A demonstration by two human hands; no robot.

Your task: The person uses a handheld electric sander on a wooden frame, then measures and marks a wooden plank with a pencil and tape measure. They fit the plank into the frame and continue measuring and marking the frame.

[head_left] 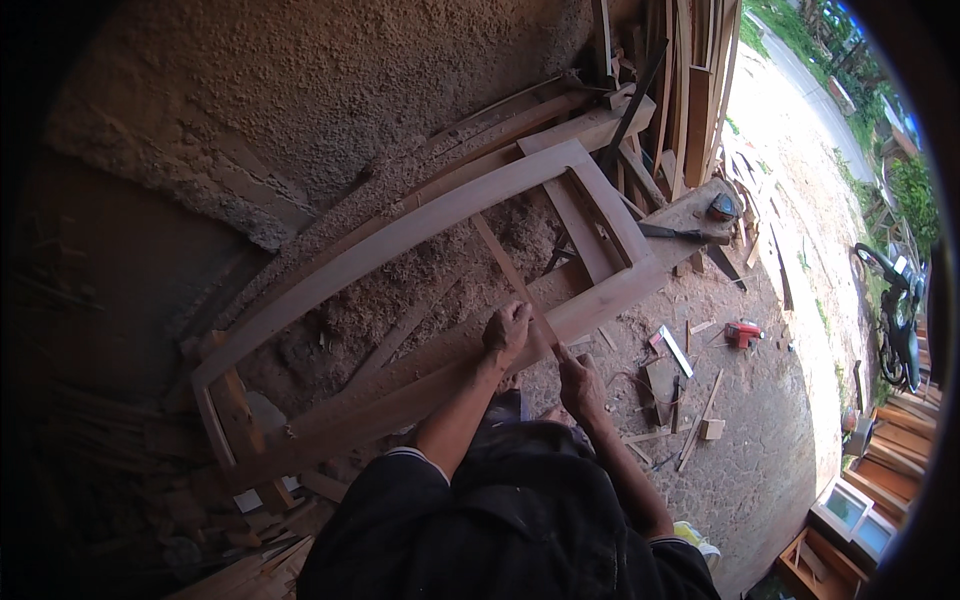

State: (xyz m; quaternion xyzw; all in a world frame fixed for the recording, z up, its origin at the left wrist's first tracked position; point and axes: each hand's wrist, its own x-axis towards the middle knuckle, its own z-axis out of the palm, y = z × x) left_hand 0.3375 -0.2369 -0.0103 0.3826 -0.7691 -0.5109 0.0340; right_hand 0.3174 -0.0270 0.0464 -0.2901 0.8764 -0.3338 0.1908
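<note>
A thin wooden strip [508, 265] lies slantwise across a large wooden frame [330, 290], from its far rail to its near rail. My right hand [583, 385] is closed round the strip's near end, just off the near rail. Above that rail my left hand [508, 332] is curled shut, its fingertips close against the strip's left side. Whether those fingers pinch the strip or something small is hidden. The frame has curved long rails and a narrow slot at its right end.
Shavings [420, 270] heap inside the frame under a rough wall [330, 100]. At the right end are a handsaw [685, 234] and a blue tool [722, 207]. Upright boards [690, 100] lean behind. A red power tool [742, 334] and offcuts lie on the floor; a motorcycle [897, 315] stands beyond.
</note>
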